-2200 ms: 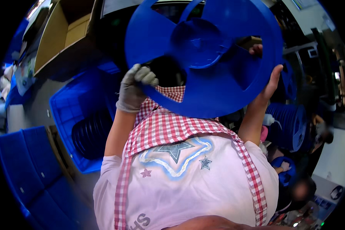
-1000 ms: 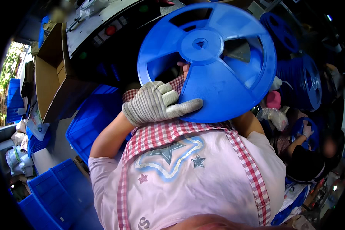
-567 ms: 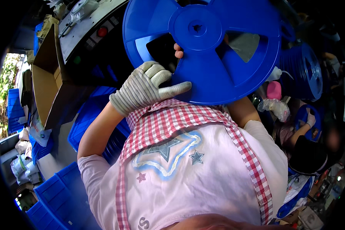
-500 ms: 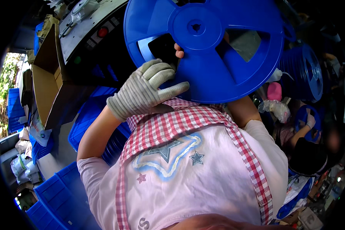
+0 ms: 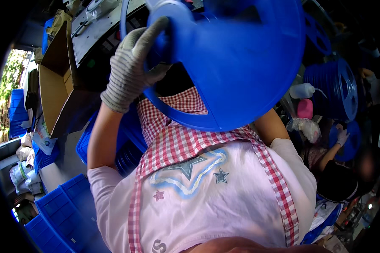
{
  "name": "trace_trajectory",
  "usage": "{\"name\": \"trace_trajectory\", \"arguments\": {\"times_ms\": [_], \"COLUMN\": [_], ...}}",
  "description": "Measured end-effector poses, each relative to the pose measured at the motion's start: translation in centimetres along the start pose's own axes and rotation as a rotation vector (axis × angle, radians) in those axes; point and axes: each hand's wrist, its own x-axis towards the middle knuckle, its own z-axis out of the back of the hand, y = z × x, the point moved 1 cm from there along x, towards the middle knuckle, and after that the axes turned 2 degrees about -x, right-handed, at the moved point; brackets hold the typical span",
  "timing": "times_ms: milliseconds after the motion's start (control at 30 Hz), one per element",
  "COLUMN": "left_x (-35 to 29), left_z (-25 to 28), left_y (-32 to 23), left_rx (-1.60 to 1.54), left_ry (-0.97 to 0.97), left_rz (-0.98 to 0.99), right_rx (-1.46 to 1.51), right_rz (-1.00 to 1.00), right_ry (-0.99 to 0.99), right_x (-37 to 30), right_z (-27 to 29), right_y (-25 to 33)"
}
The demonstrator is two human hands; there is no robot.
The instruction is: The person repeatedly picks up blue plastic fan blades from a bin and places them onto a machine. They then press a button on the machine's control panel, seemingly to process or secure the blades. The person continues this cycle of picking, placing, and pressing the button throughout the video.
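Note:
A large blue plastic reel (image 5: pixel 240 71), with a round flange and wide cut-outs, is held up in front of my chest and is partly smeared by motion. My left hand (image 5: pixel 133 63), in a grey ribbed knit glove, is at its left side by the hub (image 5: pixel 173 25). Index finger and thumb reach around the blue plastic there, and the hand looks closed on it. My right forearm (image 5: pixel 271 126) goes up behind the flange, which hides the right hand and its fingers.
An open cardboard box (image 5: pixel 55 88) and a grey machine panel (image 5: pixel 86 38) are at the upper left. Blue crates (image 5: pixel 67 211) stand at the lower left. At right are stacked blue reels (image 5: pixel 331 88), a white squeeze bottle (image 5: pixel 302 90) and a co-worker's gloved hand (image 5: pixel 343 137).
My left hand has gone from open beside the reel to its hub side. The reel has tilted and turned. Right fingers, earlier visible through a cut-out, are now hidden.

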Motion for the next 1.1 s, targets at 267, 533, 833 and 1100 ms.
{"name": "trace_trajectory", "arguments": {"times_ms": [267, 533, 833, 1100], "left_x": [-5.9, -5.9, -6.9, -6.8], "left_z": [-10.2, -14.2, -11.3, -8.4], "left_y": [-2.5, 0.8, -1.1, -2.5], "left_rx": [-1.658, -1.444, -1.136, -1.204], "left_ry": [-0.424, -0.601, -0.344, -0.475], "left_rz": [0.56, 0.308, 0.644, 0.651], "right_rx": [-0.172, -0.487, -0.432, -0.427], "right_rz": [0.074, 0.132, 0.099, 0.081], "right_ry": [-0.008, -0.035, -0.002, 0.01], "right_x": [2.0, 2.4, 2.6, 2.3], "right_z": [-4.6, -6.1, -6.6, -7.5], "right_y": [1.4, 1.2, 1.2, 2.5]}}
